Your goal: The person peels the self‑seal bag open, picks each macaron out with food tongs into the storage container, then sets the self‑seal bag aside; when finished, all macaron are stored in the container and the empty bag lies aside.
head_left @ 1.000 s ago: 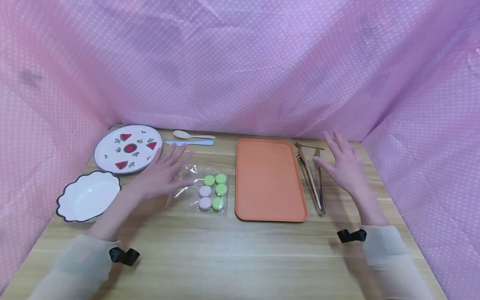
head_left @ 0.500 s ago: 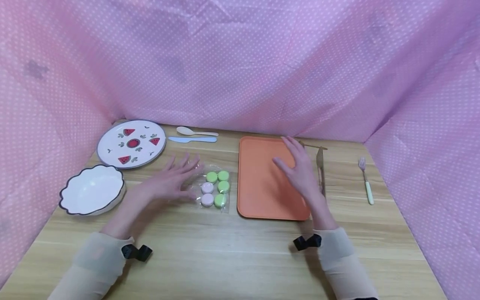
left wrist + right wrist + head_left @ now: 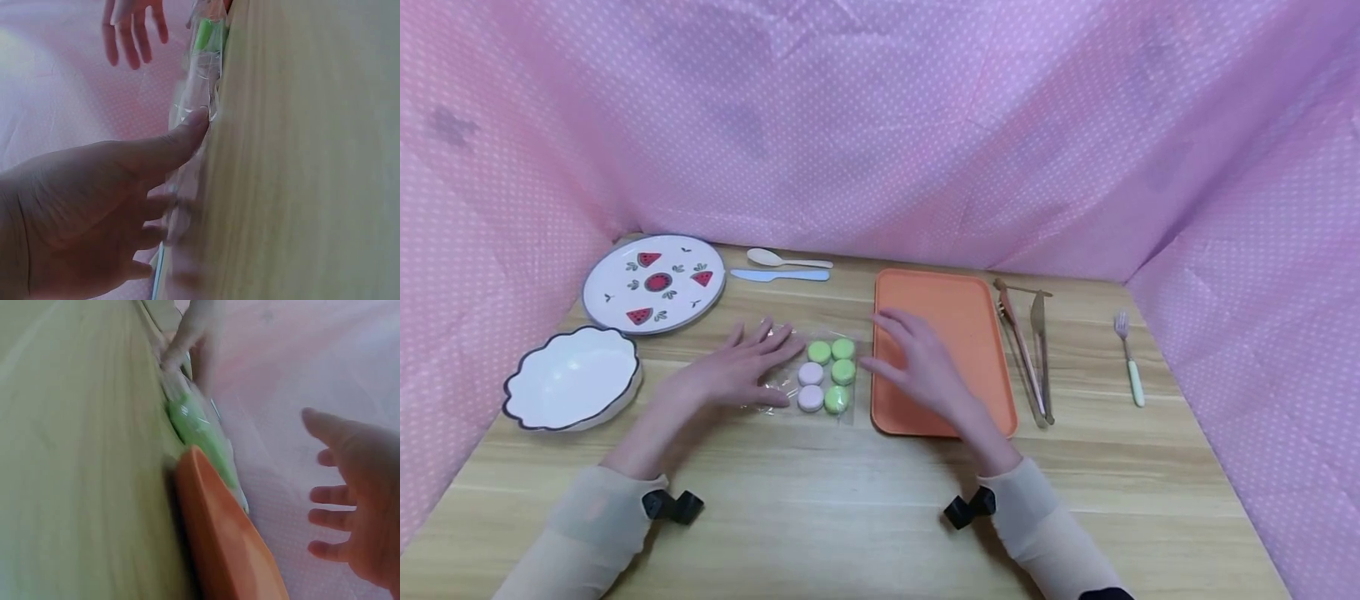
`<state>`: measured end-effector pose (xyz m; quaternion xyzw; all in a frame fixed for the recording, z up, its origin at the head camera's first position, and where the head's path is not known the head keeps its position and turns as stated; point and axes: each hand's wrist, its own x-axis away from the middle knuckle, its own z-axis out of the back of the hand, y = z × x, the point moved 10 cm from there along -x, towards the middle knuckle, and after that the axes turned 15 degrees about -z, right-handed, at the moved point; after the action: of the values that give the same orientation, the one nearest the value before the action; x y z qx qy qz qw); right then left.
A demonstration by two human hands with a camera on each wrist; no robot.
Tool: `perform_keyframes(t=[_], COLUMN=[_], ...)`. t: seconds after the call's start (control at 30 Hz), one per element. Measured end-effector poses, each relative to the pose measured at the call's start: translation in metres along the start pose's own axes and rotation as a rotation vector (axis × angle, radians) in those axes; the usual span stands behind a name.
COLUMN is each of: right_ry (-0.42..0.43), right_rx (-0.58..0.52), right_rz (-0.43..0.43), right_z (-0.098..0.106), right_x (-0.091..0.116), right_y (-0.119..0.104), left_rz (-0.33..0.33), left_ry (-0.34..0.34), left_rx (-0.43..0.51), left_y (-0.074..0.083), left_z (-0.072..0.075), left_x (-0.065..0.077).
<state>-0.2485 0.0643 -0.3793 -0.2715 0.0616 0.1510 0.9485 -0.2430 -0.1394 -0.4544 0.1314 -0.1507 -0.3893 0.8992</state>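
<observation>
A clear plastic bag (image 3: 786, 382) with several green and lilac macarons (image 3: 843, 372) lies flat, left of the orange tray (image 3: 970, 342). My left hand (image 3: 737, 371) has its fingers spread over the bag's left end. In the left wrist view, the thumb (image 3: 187, 125) is right at the plastic edge, uncurled. My right hand (image 3: 921, 362) hovers over the tray's left side, fingers loosely extended toward the macarons and holding nothing. In the right wrist view that hand (image 3: 362, 494) is apart from the tray (image 3: 219, 531) and the bag (image 3: 197, 425).
A watermelon-patterned plate (image 3: 613, 304) and a white scalloped bowl (image 3: 568, 379) stand at left. Behind the bag lie a cream spoon (image 3: 790, 260) and a blue knife (image 3: 782, 274). Right of the tray are several bronze-coloured utensils (image 3: 1039, 350) and a green-handled fork (image 3: 1131, 358).
My right hand has swept left from above the bronze-coloured utensils, across the tray, toward the bag. My left hand has moved slightly right and lowered over the bag's left end.
</observation>
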Motion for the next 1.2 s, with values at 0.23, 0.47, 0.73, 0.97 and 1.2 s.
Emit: perform_keyframes(t=[0.23, 0.47, 0.73, 0.97, 1.2], right_ry=[-0.082, -0.161, -0.189, -0.224, -0.211], right_rx=[0.065, 0.140, 0.253, 0.301, 0.311], right_rz=[0.038, 0.091, 0.093, 0.094, 0.108], right_z=[-0.020, -0.041, -0.055, -0.063, -0.062], right_x=[0.008, 0.019, 0.025, 0.027, 0.029], right_y=[-0.014, -0.034, -0.042, -0.045, -0.044], left_rz=[0.045, 0.051, 0.040, 0.047, 0.042], left_ry=[-0.041, -0.048, -0.053, -0.073, -0.067], left_rx=[0.028, 0.014, 0.017, 0.017, 0.018], left_y=[-0.006, -0.005, -0.004, -0.005, -0.003], left_z=[-0.007, -0.007, -0.007, -0.008, -0.007], left_x=[-0.002, 0.003, -0.002, -0.004, -0.002])
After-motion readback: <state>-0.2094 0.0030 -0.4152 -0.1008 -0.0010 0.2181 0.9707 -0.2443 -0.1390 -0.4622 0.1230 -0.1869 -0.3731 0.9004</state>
